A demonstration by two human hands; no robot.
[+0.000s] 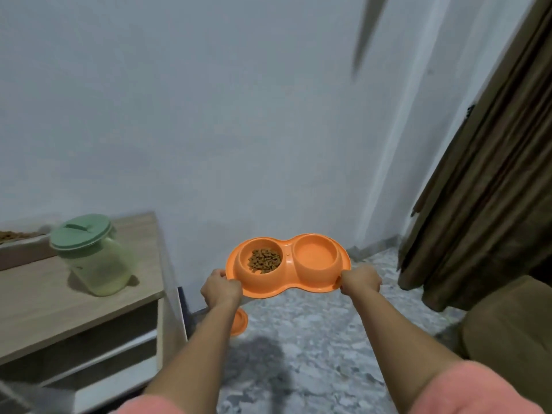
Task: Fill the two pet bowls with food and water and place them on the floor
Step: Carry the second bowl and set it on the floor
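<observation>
An orange double pet bowl hangs in the air above the speckled floor, tilted slightly. Its left cup holds brown kibble. Its right cup looks glossy inside; I cannot tell whether there is water in it. My left hand grips the dish's left rim and my right hand grips its right rim. Both arms are stretched forward in pink sleeves.
A wooden table stands at the left with a green-lidded jug and a tray of kibble on it. An orange round piece lies on the floor below my left wrist. Brown curtains hang at the right.
</observation>
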